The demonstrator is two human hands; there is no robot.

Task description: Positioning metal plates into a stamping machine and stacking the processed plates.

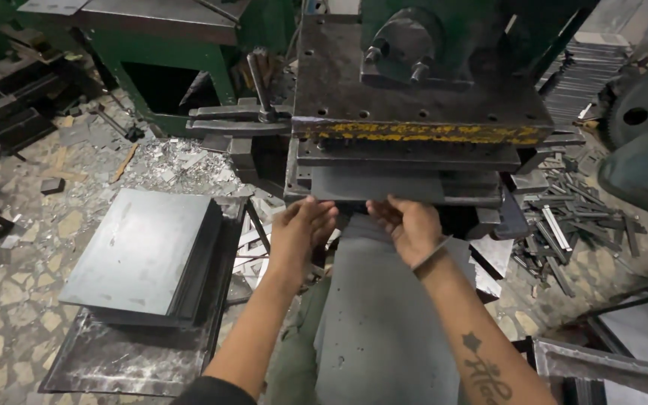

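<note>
A grey metal sheet [384, 315] is being held at its far edge by both hands, and that edge is being kept at the mouth of the press [414, 112], just beyond the fingertips. The left hand [301, 229] is being laid on the sheet's left corner, its fingers bent narrow over the edge; whether the thumb is being tucked beneath cannot be told. The right hand [408, 225] is being pressed on the sheet close beside it, fingers curled down and close together, with a thin bangle [430, 256] being worn at the wrist. Above the fingers a yellow-marked plate [421, 133] is being shown. Well to the left of the left fingers a stack of sheets [144, 251] is being kept on a tray [121, 360]. Far to the right of the right fingers, offcut strips [571, 225] are lying heaped on the floor.
</note>
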